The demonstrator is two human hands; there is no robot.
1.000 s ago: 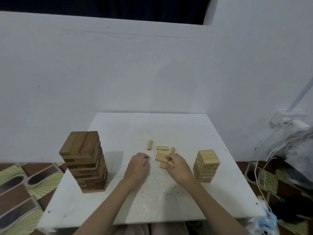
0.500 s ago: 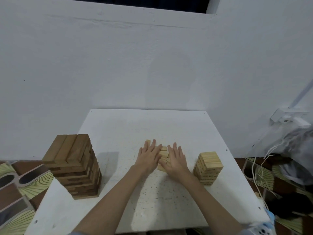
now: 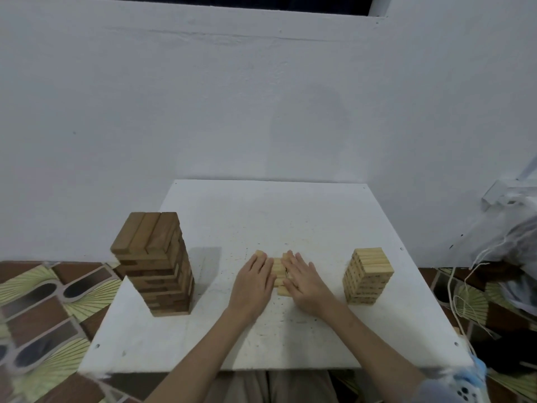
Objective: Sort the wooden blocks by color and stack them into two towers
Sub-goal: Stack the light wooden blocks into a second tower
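Head view: the left hand [image 3: 252, 283] and right hand [image 3: 305, 282] lie flat with straight fingers, flanking a cluster of loose pale wooden blocks [image 3: 279, 274] mid-table. On the white square table [image 3: 290, 216] a tall dark-brown block tower [image 3: 155, 263] stands left, a shorter pale block tower [image 3: 367, 276] right

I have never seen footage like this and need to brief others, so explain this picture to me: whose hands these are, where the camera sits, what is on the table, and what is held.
No machine here: a person works with bare hands. The single picture comes from a camera worn on the head, looking forward and down, so the arms reach in from the bottom. On the white table stand two block towers: a tall dark brown tower on the left and a shorter light tower on the right. Between them lie a few loose light blocks. The left hand and right hand lie flat with straight fingers against those blocks from either side, seemingly pressing them together. Nothing is gripped.
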